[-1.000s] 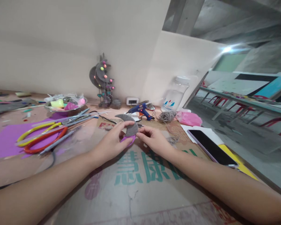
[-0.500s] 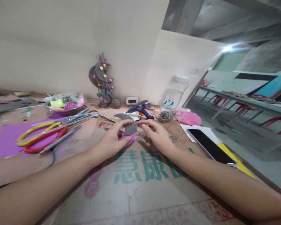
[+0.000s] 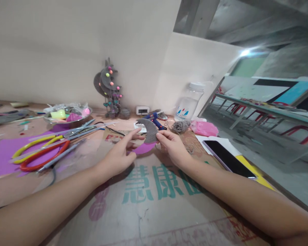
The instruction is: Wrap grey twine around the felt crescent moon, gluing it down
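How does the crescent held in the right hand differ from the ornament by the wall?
The crescent is in the right hand; the ornament is by the wall. The crescent shows a purple lower end; the ornament carries small coloured balls. The crescent looks smaller than the ornament. Both have a grey, curved shape.

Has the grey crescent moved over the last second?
Yes, to the right in the view. Against the white digital clock, the grey crescent sits farther right, now hiding part of the blue glue gun.
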`<state>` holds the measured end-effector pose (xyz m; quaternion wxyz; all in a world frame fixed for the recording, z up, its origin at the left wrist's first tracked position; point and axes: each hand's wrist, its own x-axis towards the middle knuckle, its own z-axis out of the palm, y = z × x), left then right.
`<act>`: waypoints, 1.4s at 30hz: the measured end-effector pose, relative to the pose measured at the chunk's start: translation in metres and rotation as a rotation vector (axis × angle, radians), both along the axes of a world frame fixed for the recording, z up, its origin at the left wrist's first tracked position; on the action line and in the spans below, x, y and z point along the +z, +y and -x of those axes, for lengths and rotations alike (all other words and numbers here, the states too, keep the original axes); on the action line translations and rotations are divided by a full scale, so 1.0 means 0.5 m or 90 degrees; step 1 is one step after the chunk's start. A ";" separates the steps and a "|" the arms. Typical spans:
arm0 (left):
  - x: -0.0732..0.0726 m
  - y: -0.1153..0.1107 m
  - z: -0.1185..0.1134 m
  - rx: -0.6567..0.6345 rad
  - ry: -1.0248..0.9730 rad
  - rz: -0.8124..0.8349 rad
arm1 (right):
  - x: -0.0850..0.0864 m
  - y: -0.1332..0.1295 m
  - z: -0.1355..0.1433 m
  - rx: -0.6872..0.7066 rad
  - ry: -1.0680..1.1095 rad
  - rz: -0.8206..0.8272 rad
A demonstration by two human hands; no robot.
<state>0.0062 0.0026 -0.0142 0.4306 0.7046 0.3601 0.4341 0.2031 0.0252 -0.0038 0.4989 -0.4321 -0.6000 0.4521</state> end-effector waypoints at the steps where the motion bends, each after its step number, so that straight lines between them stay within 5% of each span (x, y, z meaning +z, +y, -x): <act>1: -0.002 0.004 0.002 0.041 -0.028 0.012 | -0.001 0.002 -0.002 -0.003 0.016 0.002; 5: 0.000 0.010 0.006 0.132 -0.049 0.043 | -0.004 -0.001 -0.002 0.005 0.020 0.015; 16: 0.004 -0.010 -0.004 0.010 0.119 -0.098 | 0.003 -0.028 0.016 0.088 -0.084 0.031; 25: 0.015 -0.009 0.000 0.061 0.154 -0.072 | -0.002 0.006 -0.005 -0.057 0.044 -0.066; 37: 0.014 -0.005 -0.002 0.057 0.106 -0.067 | -0.006 -0.019 0.016 0.153 -0.034 0.012; 42: 0.017 -0.008 -0.002 0.065 0.100 -0.062 | -0.010 -0.019 0.018 0.133 -0.152 0.003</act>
